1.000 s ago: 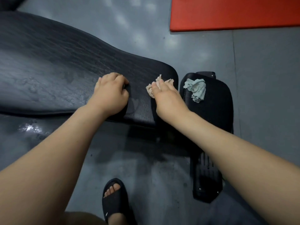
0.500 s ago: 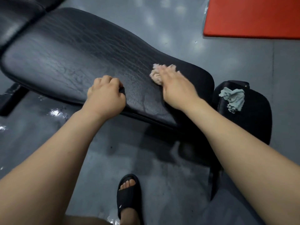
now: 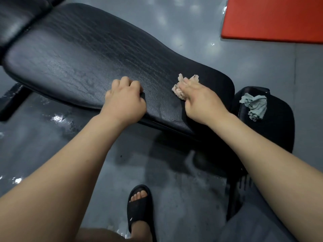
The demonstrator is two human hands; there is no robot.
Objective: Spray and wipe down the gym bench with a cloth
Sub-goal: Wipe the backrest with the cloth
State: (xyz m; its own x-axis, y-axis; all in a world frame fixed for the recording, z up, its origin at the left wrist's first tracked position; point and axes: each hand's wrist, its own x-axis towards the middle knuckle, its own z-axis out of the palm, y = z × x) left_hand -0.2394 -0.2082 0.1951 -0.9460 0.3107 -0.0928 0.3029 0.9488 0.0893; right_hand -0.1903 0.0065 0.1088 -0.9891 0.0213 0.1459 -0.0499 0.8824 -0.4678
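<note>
Your gym bench (image 3: 87,58) runs long-ways from upper left down to lower right, with the narrow end pointing right. Your right hand (image 3: 201,100) sits near that narrow end, fingers mostly straight, pressing a crumpled beige cloth (image 3: 178,91) onto the pad. Your left hand (image 3: 124,100) rests on the near edge, fingers curled tight; can't tell if anything's inside. Just past the narrow end, a grey-blue rag (image 3: 255,105) lies on the seat pad (image 3: 279,133). A red mat (image 3: 272,18) lies well apart.
</note>
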